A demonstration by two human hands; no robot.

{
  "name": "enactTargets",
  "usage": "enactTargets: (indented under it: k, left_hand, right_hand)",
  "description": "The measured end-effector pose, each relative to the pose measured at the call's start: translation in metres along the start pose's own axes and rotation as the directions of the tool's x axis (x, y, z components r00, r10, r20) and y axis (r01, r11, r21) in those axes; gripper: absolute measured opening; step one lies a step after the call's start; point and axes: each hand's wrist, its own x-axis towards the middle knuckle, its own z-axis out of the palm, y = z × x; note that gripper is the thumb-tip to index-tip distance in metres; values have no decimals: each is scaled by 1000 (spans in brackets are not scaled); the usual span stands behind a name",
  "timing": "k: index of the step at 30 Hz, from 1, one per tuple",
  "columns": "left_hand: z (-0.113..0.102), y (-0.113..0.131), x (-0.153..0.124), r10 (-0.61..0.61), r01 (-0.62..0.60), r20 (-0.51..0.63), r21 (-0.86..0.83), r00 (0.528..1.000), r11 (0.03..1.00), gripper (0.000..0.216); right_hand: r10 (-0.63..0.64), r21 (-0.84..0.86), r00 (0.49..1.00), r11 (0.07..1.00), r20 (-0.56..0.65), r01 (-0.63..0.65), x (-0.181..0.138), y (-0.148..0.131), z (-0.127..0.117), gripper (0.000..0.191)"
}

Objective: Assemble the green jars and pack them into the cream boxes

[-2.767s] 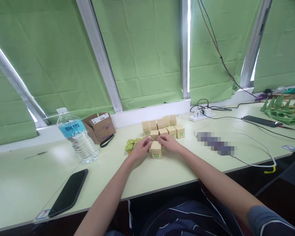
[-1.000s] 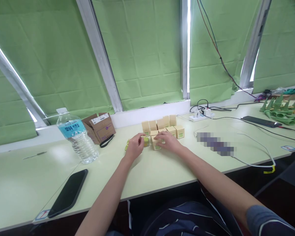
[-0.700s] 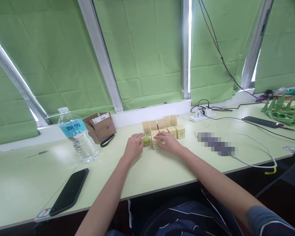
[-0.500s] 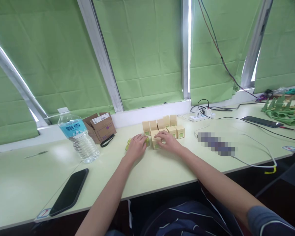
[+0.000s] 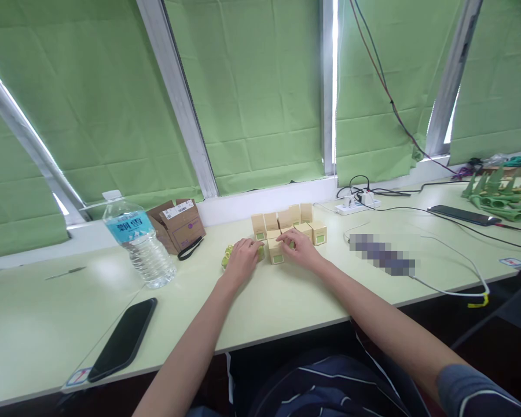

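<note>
Several small tan cartons (image 5: 286, 221) with green labels stand in rows on the pale green desk (image 5: 286, 295). One carton (image 5: 276, 252) stands nearest me. My right hand (image 5: 298, 248) rests on its right side, fingers curled over the cartons behind it. My left hand (image 5: 242, 258) lies to its left, fingers closed around a small green thing that is mostly hidden. More small green items (image 5: 226, 257) peek out left of that hand.
A water bottle (image 5: 136, 238) and a brown cardboard box (image 5: 178, 225) stand at the left. A black phone (image 5: 122, 339) lies near the desk's front edge. A power strip (image 5: 356, 202), cables, another phone (image 5: 462, 214) and green cones (image 5: 501, 197) are at the right.
The front carton was pushed away from me, up against the rows. My left hand moved left onto the green items and closed on one; my right hand stayed on the cartons.
</note>
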Motion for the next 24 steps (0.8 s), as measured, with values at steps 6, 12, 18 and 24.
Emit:
enactTargets:
  k: [6,12,18,24]
  left_hand:
    - [-3,2,-1,57,-60,-27,-142,998,988,34]
    - [-10,9,-4,82,-87,-31,-287,996,954,36]
    - [-14,16,-7,139,-150,-57,-408,989,901,36]
    - [-18,21,-7,156,-177,-82,-463,984,869,34]
  right_hand:
    - [2,31,1000,1000,-19,-2,0,0,-1,20]
    - [7,93,999,996,-33,-4,-1,-4,-2,19]
    - [92,105,993,990,67,-99,-3,-6,-3,18]
    - [70,127,967,987,245,-104,-6,-12,-4,23]
